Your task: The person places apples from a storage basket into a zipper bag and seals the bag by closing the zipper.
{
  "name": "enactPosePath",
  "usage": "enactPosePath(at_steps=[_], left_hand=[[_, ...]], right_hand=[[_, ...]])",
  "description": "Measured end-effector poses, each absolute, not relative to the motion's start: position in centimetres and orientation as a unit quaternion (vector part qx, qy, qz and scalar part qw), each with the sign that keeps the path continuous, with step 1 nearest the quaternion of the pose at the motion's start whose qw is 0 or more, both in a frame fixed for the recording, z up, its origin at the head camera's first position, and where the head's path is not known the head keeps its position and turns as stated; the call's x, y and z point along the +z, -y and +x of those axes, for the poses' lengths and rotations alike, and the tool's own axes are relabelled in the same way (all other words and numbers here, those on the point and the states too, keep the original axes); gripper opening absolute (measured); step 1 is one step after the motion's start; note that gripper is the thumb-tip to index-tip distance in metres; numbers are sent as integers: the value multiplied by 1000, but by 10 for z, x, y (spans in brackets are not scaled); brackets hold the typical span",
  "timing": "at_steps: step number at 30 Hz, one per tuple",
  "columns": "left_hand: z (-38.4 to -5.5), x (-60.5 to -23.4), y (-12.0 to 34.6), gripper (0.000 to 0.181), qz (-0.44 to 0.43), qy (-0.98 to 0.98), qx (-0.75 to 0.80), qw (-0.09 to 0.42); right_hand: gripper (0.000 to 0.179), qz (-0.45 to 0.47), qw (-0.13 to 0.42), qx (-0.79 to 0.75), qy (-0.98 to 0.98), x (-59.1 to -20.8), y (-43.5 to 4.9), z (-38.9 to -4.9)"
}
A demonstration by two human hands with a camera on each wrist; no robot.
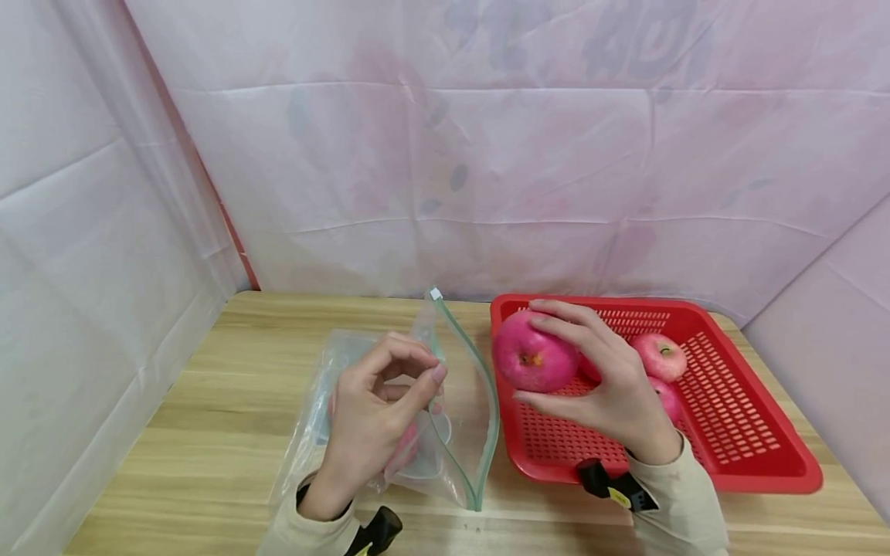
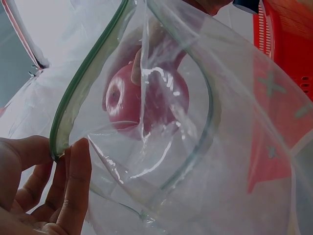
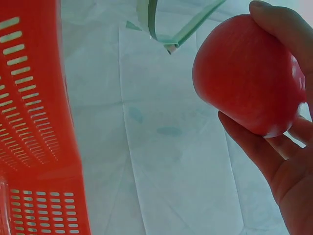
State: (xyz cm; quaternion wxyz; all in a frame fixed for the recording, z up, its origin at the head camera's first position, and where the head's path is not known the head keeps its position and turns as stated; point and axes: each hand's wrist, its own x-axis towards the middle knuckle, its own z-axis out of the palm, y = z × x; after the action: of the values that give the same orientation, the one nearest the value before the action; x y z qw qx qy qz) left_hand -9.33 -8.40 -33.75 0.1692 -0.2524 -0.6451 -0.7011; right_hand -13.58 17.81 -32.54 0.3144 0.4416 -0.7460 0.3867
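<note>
From my head, I see my left hand (image 1: 378, 405) pinching the rim of a clear zip bag (image 1: 467, 432) between thumb and fingertips. The bag's mouth gapes toward my right, edged by a green strip (image 1: 490, 386) with a white slider (image 1: 436, 293) at its far end. Something pink shows through the film, behind my fingers. My right hand (image 1: 615, 378) grips a pinkish-red apple (image 1: 530, 351), thumb on the near side and fingers over the far side; it is outside the bag, just right of the mouth. On the table (image 1: 188, 432), to my right, sits a red basket (image 1: 761, 483) with more apples (image 1: 659, 357) in it. Pale cloth (image 1: 348, 162) hangs behind.

From my left wrist, my thumb and fingers close on the green strip at one side of the spread mouth. Beyond the clear film I see the apple in my other hand.

From my right wrist, the apple sits between my thumb above and my fingers below, apart from the basket and near the strip; I cannot tell whether those two touch.
</note>
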Motion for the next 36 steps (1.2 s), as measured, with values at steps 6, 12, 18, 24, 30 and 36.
enactPosePath(at_steps=[6, 12, 18, 24, 30, 36], left_hand=[[-92, -338, 83, 11, -254, 646, -702, 163], [-92, -338, 83, 12, -255, 650, -696, 168], [-91, -338, 83, 12, -254, 657, -689, 172], [-90, -338, 83, 12, -257, 657, -687, 171], [-89, -338, 82, 12, -260, 663, -681, 169], [-89, -338, 82, 12, -260, 669, -674, 173]], right_hand=[[67, 450, 319, 358, 754, -328, -173, -135], [64, 472, 286, 365, 750, -330, -164, -130], [64, 475, 268, 364, 755, -330, -159, -126], [65, 476, 255, 356, 763, -331, -157, -124], [65, 477, 241, 344, 772, -332, -157, -123], [64, 481, 234, 330, 778, -332, -157, -121]])
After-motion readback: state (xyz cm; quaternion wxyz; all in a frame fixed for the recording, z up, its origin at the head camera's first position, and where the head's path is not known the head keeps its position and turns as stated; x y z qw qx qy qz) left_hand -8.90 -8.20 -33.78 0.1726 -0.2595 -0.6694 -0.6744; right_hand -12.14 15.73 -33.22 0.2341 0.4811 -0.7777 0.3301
